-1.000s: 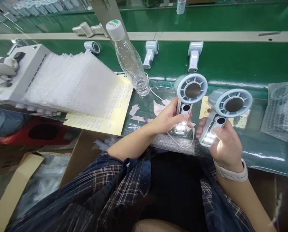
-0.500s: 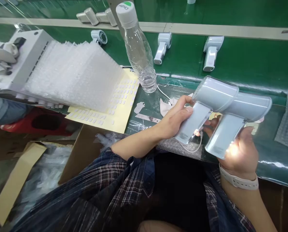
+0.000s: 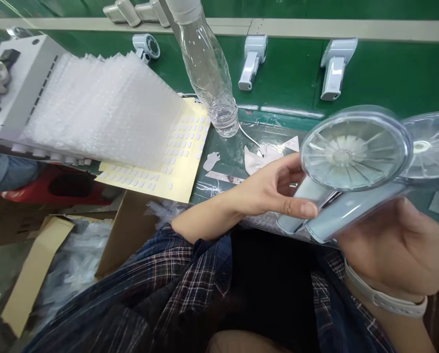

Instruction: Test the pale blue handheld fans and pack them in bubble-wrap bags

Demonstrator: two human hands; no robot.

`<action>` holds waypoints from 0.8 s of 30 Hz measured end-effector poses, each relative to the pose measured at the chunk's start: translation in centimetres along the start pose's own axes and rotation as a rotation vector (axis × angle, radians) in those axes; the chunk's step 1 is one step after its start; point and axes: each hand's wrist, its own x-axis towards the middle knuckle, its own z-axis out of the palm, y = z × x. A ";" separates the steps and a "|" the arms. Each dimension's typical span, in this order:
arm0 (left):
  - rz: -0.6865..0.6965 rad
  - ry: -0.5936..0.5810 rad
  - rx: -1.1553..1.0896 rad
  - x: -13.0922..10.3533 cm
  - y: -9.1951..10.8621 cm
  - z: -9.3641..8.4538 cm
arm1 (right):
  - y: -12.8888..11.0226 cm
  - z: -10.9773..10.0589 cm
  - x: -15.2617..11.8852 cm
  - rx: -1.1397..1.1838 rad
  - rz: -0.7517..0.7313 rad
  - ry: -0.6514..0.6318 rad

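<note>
My left hand [image 3: 269, 191] is closed round the handle of a pale blue handheld fan [image 3: 355, 147], thumb across the front. Its round clear ribbed grille faces up toward me. Close beside it, partly behind, is a second handheld fan [image 3: 355, 211] of the same kind, with my right hand [image 3: 396, 250] wrapped under its handle. The right fingers are mostly hidden behind that fan and slightly blurred. Both fans are tilted and held above the near edge of the bench.
A clear plastic bottle [image 3: 212, 73] stands beside a pile of bubble-wrap sheets [image 3: 109, 108] and a yellow sticker sheet [image 3: 182, 171]. More fans [image 3: 254, 61] lie on the green surface [image 3: 293, 73] beyond. A carton [image 3: 112, 235] holding clear plastic is at lower left.
Both fans have turned so their clear grilles now face up toward me; before, their sides and handles showed. My right hand has moved right and rolled over. The view has shifted slightly.
</note>
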 end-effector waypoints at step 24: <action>0.041 -0.043 -0.034 0.7 -1.5 -1.1 | 1.2 -1.0 1.3 0.214 -0.270 0.200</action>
